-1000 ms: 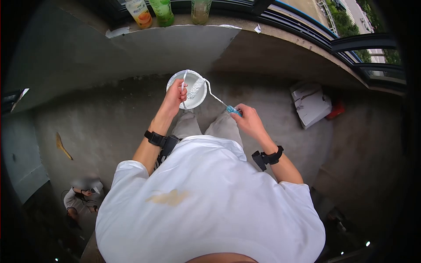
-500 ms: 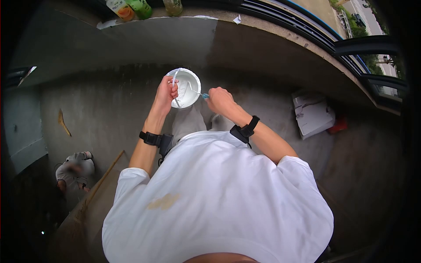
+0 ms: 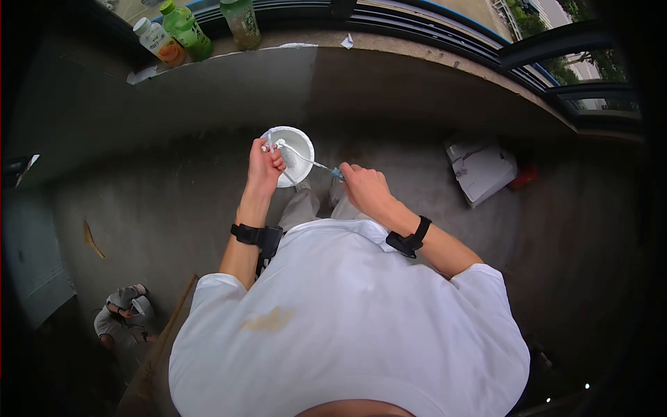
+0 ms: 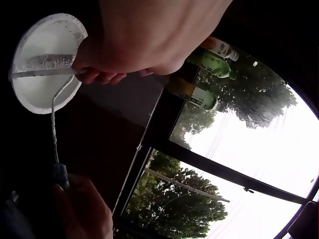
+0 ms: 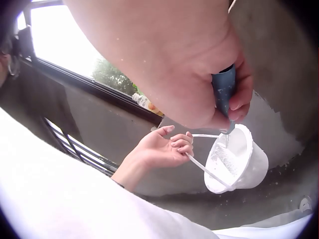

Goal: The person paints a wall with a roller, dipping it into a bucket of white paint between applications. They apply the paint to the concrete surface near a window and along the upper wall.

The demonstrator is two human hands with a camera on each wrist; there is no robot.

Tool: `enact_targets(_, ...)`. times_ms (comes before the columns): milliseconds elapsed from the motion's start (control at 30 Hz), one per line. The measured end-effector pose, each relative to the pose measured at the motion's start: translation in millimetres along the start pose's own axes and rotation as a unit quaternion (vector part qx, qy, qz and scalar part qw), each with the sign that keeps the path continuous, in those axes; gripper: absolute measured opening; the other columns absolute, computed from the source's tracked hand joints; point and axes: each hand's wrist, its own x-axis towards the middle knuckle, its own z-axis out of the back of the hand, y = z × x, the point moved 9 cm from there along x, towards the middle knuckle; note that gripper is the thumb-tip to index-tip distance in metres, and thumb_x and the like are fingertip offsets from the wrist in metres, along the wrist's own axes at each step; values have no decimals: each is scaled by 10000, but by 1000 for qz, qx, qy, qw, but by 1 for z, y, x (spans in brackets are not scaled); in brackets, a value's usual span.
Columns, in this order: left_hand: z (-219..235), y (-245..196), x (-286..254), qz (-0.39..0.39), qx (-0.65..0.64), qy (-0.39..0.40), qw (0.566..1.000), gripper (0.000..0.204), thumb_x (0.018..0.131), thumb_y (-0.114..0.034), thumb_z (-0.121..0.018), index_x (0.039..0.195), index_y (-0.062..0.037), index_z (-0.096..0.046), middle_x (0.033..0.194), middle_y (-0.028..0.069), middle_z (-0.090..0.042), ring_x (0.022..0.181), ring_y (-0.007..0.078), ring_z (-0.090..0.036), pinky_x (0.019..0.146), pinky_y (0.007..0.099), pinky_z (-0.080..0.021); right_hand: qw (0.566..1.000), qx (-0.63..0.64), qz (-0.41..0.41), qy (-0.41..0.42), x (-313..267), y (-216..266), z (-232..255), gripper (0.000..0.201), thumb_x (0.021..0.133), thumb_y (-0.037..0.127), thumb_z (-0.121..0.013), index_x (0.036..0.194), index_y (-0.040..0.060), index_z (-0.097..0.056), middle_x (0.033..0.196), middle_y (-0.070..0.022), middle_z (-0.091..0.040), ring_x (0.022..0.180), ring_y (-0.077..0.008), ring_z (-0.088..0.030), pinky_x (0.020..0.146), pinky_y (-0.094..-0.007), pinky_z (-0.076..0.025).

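Bare grey concrete balcony floor (image 3: 167,208), rough wall, dark window frame above. Left hand (image 3: 264,165) holds small round white plastic paint bucket (image 3: 295,142) by its thin white bail handle (image 5: 207,172), fingers curled round it. Right hand (image 3: 363,186) fingers clamped on blue-handled mini paint roller (image 3: 309,162); long axis runs from the handle up-left into the bucket. Right wrist view shows fuzzy white sleeve inside. Left wrist view shows the bucket rim from above and bottles on sill (image 4: 209,62). White cardboard box (image 3: 479,168) lies right.
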Motion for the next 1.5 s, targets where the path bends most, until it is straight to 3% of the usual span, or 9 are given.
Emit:
enact_targets(67, -1, -4, -1, -21, -6, -13, 1000, 269, 900, -352, -432, 797, -104, -433, 574, -32, -293, 511, 101, -302, 527, 272, -295, 998, 24, -22, -52, -9, 1, 11, 190, 844, 108, -607, 973, 30, -489, 786, -171, -607, 672, -373, -623, 578, -484, -494)
enact_targets(400, 13, -26, 23, -21, -33, -3, 999, 292, 875, -369, -462, 760, -102, -441, 573, -22, -308, 512, 117, -286, 532, 281, -263, 993, 42, -35, -102, -14, 5, 26, 197, 855, 130, -607, 975, 44, -478, 776, -163, -609, 688, -379, -620, 585, -482, -489)
enact_targets(600, 22, -28, 30, 5, -41, -6, 999, 305, 868, -370, -466, 760, -86, -439, 572, -11, -308, 533, 132, -296, 543, 287, -269, 992, 17, -82, -98, -24, -3, 21, 184, 849, 129, -610, 970, 62, -490, 789, -148, -619, 700, -379, -623, 596, -492, -485)
enact_targets(933, 27, -31, 25, 0, -65, 0, 998, 290, 867, -367, -463, 743, -106, -434, 545, -4, -313, 513, 136, -296, 530, 297, -273, 989, 40, -81, -116, -24, 4, 33, 188, 841, 115, -615, 977, 63, -495, 802, -155, -626, 727, -403, -616, 607, -507, -482)
enact_targets(1133, 32, -31, 25, 4, -57, 5, 998, 297, 867, -369, -467, 732, -108, -421, 552, -9, -307, 514, 135, -292, 532, 296, -271, 986, 85, -119, -83, -23, -4, 26, 161, 854, 134, -616, 955, 39, -534, 745, -175, -643, 735, -406, -623, 623, -493, -485)
enact_targets(1333, 41, -39, 26, 2, -60, -9, 998, 294, 863, -365, -471, 727, -109, -422, 551, -6, -331, 513, 135, -303, 532, 297, -274, 972, 154, -143, -101, -26, -14, 18, 164, 856, 153, -621, 943, 18, -588, 738, -204, -634, 720, -422, -610, 625, -480, -470)
enact_targets(1400, 43, -40, 26, 8, -68, -16, 998, 295, 861, -365, -475, 727, -107, -422, 551, -3, -342, 511, 137, -308, 531, 299, -275, 961, 201, -157, -108, -26, -22, 11, 185, 871, 184, -622, 906, 3, -611, 684, -157, -629, 615, -328, -617, 576, -418, -460)
enact_targets(1433, 43, -41, 26, 5, -67, -13, 998, 300, 858, -366, -480, 722, -106, -421, 548, -3, -336, 510, 138, -306, 530, 298, -275, 960, 200, -159, -113, -24, -28, 7, 185, 871, 184, -622, 906, 3, -611, 684, -157, -629, 615, -328, -617, 576, -418, -460)
enact_targets(1500, 49, -44, 26, 8, -74, -24, 997, 300, 858, -366, -480, 720, -106, -422, 548, -4, -331, 511, 137, -306, 530, 297, -274, 872, 420, -248, -48, -23, -43, -21, 234, 908, 236, -604, 865, 6, -614, 630, -59, -583, 526, -161, -546, 493, -315, -411)
